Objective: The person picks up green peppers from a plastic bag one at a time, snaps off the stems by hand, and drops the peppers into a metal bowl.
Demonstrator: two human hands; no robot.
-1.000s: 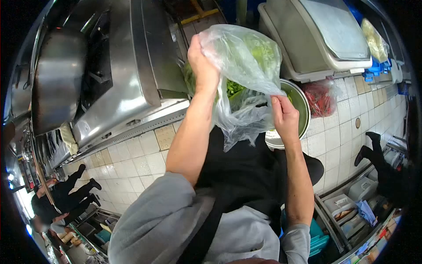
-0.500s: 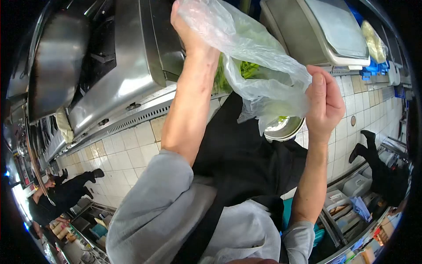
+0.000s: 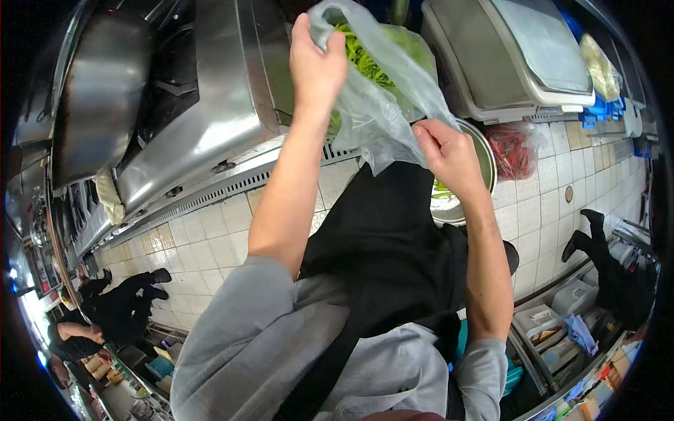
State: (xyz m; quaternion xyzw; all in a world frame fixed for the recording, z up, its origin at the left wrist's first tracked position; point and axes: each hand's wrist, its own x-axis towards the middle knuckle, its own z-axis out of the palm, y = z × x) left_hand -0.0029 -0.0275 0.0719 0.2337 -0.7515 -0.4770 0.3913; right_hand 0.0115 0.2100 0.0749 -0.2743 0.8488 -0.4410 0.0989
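A clear plastic bag is stretched between my two hands, its mouth spread wide. Bright green, slender vegetable pieces show inside it; their exact kind I cannot make out. My left hand grips the bag's rim on the upper left, thumb and fingers closed on the plastic. On the other side my right hand pinches the opposite edge. Beneath that hand, partly hidden by it and the bag, is a round metal bowl with a few green pieces in it.
A lidded grey bin stands ahead to the right, with a bag of red contents near it on the tiled floor. Steel cooking equipment runs along the left. Two people in dark clothes are farther off, one at each side.
The bag's opening has turned toward me, showing more of the green contents. My right hand has moved left and slightly down, uncovering the bowl's edge and the red bag.
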